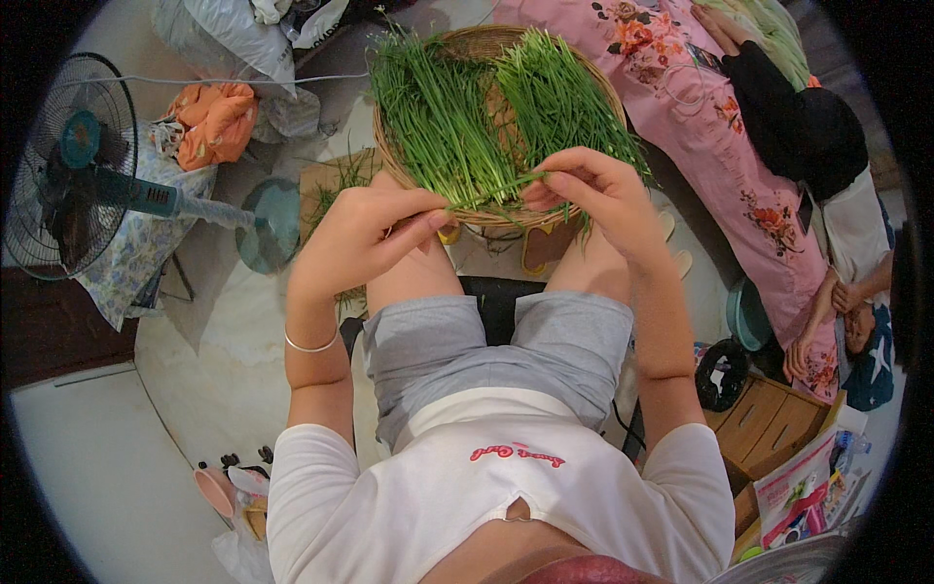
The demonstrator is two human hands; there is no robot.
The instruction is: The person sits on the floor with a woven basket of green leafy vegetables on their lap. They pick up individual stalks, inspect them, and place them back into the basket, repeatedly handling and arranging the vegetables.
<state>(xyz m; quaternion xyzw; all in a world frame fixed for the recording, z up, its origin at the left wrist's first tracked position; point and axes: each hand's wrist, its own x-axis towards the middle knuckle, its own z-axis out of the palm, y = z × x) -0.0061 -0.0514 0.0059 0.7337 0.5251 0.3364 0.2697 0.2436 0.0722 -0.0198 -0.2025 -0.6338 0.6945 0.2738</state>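
Observation:
A round wicker basket (500, 35) rests at my knees with two heaps of long green stalks, probably garlic chives. The left heap (445, 124) is large, with its pale ends towards me; the right heap (558, 95) leans against the basket's right side. Between my hands a thin green stalk (498, 191) is stretched above the near rim. My left hand (379, 226) pinches its left end between thumb and fingers, and my right hand (595, 190) pinches the other end.
On the left stand a floor fan (80, 160) and a cloth-covered stand with an orange cloth (215, 124). Green scraps lie on cardboard (321, 175) left of the basket. A bed with pink flowered bedding (700, 146) is at right, with a person (799, 139) on it. Wooden drawers (766, 423) stand lower right.

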